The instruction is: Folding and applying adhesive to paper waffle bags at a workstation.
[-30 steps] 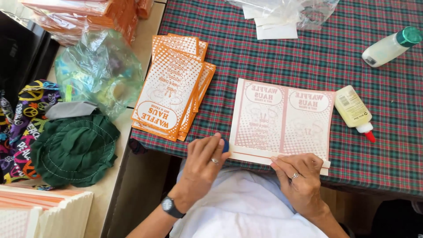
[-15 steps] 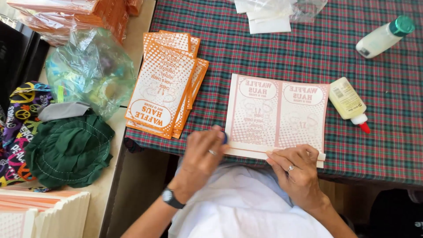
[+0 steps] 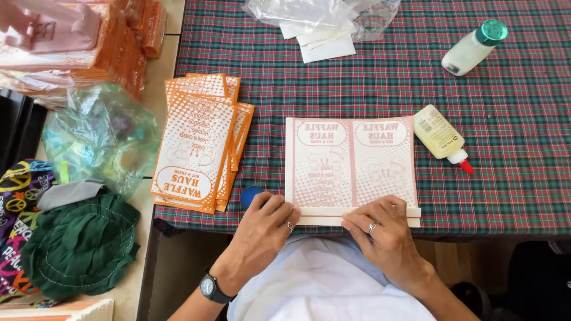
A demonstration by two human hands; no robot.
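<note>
A flat pale printed paper sheet (image 3: 351,163) with faded red panels lies on the plaid tablecloth (image 3: 511,119) near the front edge. Its bottom flap (image 3: 324,216) is folded up. My left hand (image 3: 264,229), with a ring and a wristwatch, presses the flap's left end. My right hand (image 3: 386,235), also ringed, presses the flap's middle and right part. Neither hand grips anything; the fingers lie flat on the paper. A small blue round object (image 3: 250,195) peeks out just beside my left hand.
A stack of orange printed paper bags (image 3: 199,142) lies left of the sheet. A small glue bottle with a red tip (image 3: 441,137) lies at its right, a white bottle with a green cap (image 3: 474,47) farther back. Clear plastic wrap (image 3: 321,18), a green cloth (image 3: 80,246) and a plastic bag (image 3: 98,137) sit around.
Both hands have slid along the folded bottom flap, the left one nearer the sheet's corner. The camera view has shifted slightly; the sheet stays in place.
</note>
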